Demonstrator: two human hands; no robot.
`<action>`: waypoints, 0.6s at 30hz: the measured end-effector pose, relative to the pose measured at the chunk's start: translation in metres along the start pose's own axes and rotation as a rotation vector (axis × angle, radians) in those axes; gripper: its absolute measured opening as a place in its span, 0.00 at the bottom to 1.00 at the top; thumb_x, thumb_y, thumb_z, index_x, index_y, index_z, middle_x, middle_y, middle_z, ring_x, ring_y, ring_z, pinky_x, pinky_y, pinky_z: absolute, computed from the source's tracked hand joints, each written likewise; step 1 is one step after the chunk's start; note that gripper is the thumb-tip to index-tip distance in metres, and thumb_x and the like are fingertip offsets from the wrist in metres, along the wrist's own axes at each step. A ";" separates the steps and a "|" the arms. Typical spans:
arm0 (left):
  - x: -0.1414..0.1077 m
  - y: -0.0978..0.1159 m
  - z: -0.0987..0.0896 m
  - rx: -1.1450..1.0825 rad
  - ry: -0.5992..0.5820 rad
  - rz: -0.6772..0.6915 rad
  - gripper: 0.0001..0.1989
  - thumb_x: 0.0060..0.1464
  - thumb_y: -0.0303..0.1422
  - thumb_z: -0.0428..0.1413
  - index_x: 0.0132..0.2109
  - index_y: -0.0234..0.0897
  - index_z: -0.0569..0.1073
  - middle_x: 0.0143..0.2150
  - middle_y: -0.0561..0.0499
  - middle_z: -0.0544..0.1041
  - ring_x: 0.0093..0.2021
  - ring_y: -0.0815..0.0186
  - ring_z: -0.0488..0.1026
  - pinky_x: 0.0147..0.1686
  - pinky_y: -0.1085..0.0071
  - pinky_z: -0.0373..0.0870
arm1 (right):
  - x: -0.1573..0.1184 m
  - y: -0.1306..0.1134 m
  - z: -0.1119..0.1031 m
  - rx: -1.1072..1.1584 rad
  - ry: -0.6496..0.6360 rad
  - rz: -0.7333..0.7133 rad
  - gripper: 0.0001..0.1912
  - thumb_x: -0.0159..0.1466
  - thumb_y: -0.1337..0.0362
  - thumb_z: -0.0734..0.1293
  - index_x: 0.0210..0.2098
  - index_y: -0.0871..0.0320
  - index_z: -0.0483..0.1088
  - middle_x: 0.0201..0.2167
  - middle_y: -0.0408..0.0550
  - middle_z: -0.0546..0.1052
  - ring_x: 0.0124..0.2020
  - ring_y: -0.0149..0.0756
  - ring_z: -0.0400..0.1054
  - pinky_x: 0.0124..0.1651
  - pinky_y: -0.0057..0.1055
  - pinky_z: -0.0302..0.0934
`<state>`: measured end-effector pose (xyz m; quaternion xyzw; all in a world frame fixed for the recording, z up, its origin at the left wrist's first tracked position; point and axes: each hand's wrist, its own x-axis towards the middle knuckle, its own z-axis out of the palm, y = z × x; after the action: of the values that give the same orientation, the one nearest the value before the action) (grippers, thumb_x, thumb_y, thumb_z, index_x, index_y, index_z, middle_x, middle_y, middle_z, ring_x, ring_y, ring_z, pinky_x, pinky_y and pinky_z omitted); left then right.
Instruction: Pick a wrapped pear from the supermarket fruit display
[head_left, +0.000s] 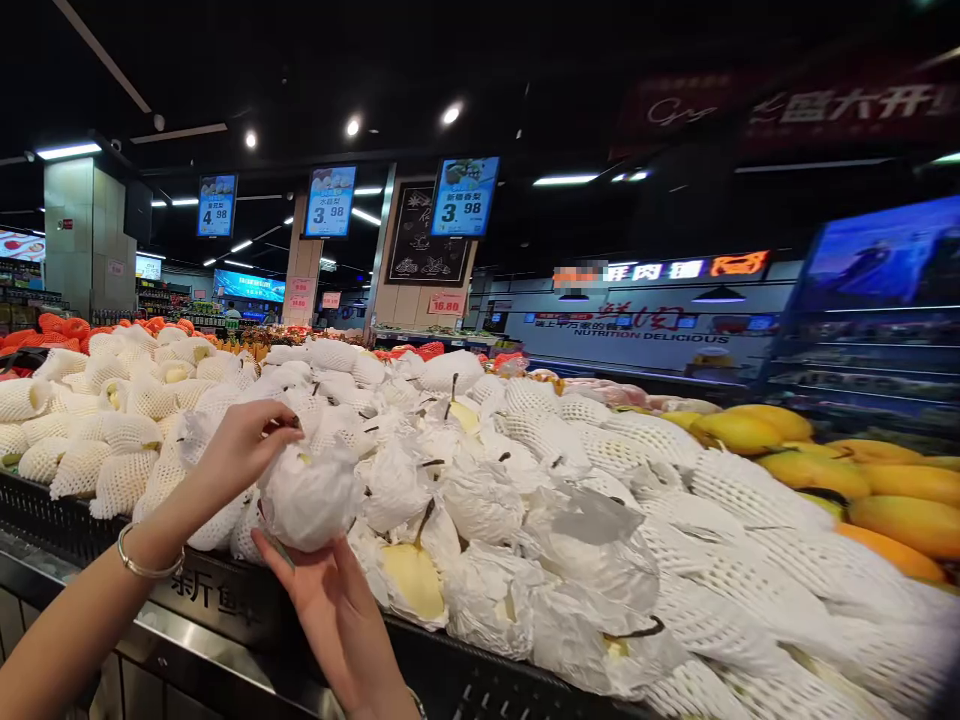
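Observation:
A round fruit wrapped in white paper [311, 500] rests in my right hand [334, 590], whose fingers cup it from below. My left hand [255, 440], with a bracelet on its wrist, is at the top of the same fruit; its thumb and forefinger pinch together there, and what they hold, if anything, is too small to name. A little yellow-green skin shows at the top of the wrapping. Around and behind my hands lie paper-wrapped pears [487, 500], several with dark stems sticking out. One pear [414, 580] right of my right hand shows bare yellow skin.
Fruit in white foam nets [124, 430] is heaped at left, more netted fruit [750, 580] at right. Yellow mangoes [817, 470] lie at the far right. A black crate edge [480, 665] runs along the front. Price screens [330, 202] hang above.

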<state>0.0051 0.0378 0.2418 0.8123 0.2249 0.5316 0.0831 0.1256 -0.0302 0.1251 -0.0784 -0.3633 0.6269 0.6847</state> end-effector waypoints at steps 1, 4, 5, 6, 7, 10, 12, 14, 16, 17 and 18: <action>-0.009 0.000 0.000 -0.029 -0.013 -0.001 0.06 0.53 0.18 0.60 0.31 0.32 0.76 0.29 0.52 0.79 0.30 0.69 0.74 0.31 0.77 0.65 | -0.001 0.000 -0.001 -0.022 0.017 -0.013 0.37 0.55 0.49 0.78 0.60 0.47 0.66 0.60 0.52 0.70 0.62 0.49 0.63 0.59 0.51 0.65; -0.031 0.001 -0.002 -0.079 -0.033 0.030 0.05 0.54 0.20 0.59 0.32 0.32 0.76 0.30 0.53 0.79 0.31 0.71 0.73 0.31 0.79 0.64 | -0.008 0.008 -0.011 -0.118 0.048 -0.022 0.44 0.51 0.49 0.79 0.63 0.46 0.62 0.59 0.52 0.71 0.58 0.50 0.67 0.58 0.53 0.65; -0.037 0.001 -0.004 -0.093 -0.052 0.048 0.05 0.55 0.21 0.59 0.33 0.32 0.76 0.30 0.53 0.79 0.31 0.71 0.73 0.32 0.79 0.64 | -0.012 0.014 -0.017 -0.153 0.042 -0.015 0.45 0.50 0.49 0.80 0.62 0.47 0.63 0.58 0.53 0.71 0.57 0.51 0.68 0.58 0.53 0.64; -0.043 0.002 -0.006 -0.107 -0.079 0.068 0.05 0.56 0.21 0.58 0.33 0.32 0.76 0.30 0.53 0.79 0.31 0.71 0.73 0.32 0.79 0.65 | -0.016 0.020 -0.023 -0.185 0.032 -0.014 0.45 0.48 0.48 0.80 0.62 0.49 0.64 0.57 0.53 0.72 0.57 0.51 0.68 0.59 0.53 0.63; -0.049 0.003 -0.009 -0.120 -0.119 0.089 0.04 0.57 0.22 0.58 0.34 0.32 0.76 0.31 0.52 0.79 0.31 0.71 0.73 0.33 0.79 0.65 | -0.020 0.028 -0.031 -0.213 0.019 -0.020 0.45 0.47 0.48 0.81 0.60 0.50 0.65 0.56 0.54 0.73 0.57 0.52 0.68 0.60 0.52 0.62; -0.068 0.006 -0.020 -0.152 -0.265 0.114 0.06 0.61 0.26 0.56 0.35 0.34 0.76 0.32 0.52 0.78 0.33 0.71 0.74 0.34 0.80 0.67 | -0.032 0.054 -0.055 -0.264 0.060 -0.100 0.47 0.42 0.48 0.82 0.57 0.54 0.68 0.52 0.55 0.76 0.55 0.52 0.69 0.61 0.48 0.61; -0.084 0.000 -0.027 -0.129 -0.345 0.098 0.05 0.63 0.29 0.56 0.42 0.38 0.77 0.41 0.49 0.79 0.42 0.68 0.76 0.43 0.77 0.70 | -0.040 0.071 -0.066 -0.250 0.177 -0.163 0.49 0.40 0.47 0.82 0.58 0.54 0.66 0.49 0.55 0.77 0.51 0.52 0.72 0.57 0.47 0.65; -0.107 -0.014 -0.029 -0.133 -0.331 0.103 0.18 0.62 0.36 0.59 0.58 0.47 0.71 0.59 0.46 0.72 0.59 0.61 0.69 0.59 0.68 0.65 | -0.049 0.084 -0.070 -0.215 0.299 -0.192 0.53 0.41 0.47 0.81 0.61 0.54 0.62 0.49 0.55 0.77 0.49 0.52 0.73 0.53 0.47 0.68; -0.137 -0.035 -0.020 -0.277 -0.176 0.146 0.39 0.57 0.48 0.61 0.70 0.55 0.53 0.71 0.47 0.57 0.70 0.56 0.55 0.67 0.60 0.55 | -0.057 0.090 -0.065 -0.195 0.380 -0.203 0.56 0.42 0.46 0.81 0.64 0.54 0.58 0.49 0.56 0.77 0.48 0.52 0.74 0.51 0.47 0.69; -0.153 -0.044 -0.012 -0.411 -0.071 0.149 0.45 0.55 0.53 0.60 0.72 0.58 0.45 0.72 0.49 0.54 0.71 0.56 0.53 0.68 0.59 0.53 | -0.060 0.091 -0.061 -0.191 0.409 -0.202 0.57 0.43 0.45 0.80 0.65 0.54 0.56 0.50 0.56 0.77 0.48 0.52 0.74 0.52 0.46 0.69; -0.170 -0.052 -0.001 -0.548 0.017 0.098 0.47 0.55 0.57 0.57 0.72 0.61 0.40 0.72 0.52 0.54 0.71 0.56 0.53 0.68 0.58 0.53 | -0.063 0.090 -0.057 -0.187 0.429 -0.196 0.57 0.44 0.45 0.80 0.66 0.54 0.54 0.51 0.56 0.76 0.49 0.51 0.73 0.53 0.46 0.68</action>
<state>-0.0675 0.0064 0.0820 0.7652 0.0339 0.5826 0.2719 0.0905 -0.0495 0.0078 -0.2372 -0.2721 0.4903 0.7933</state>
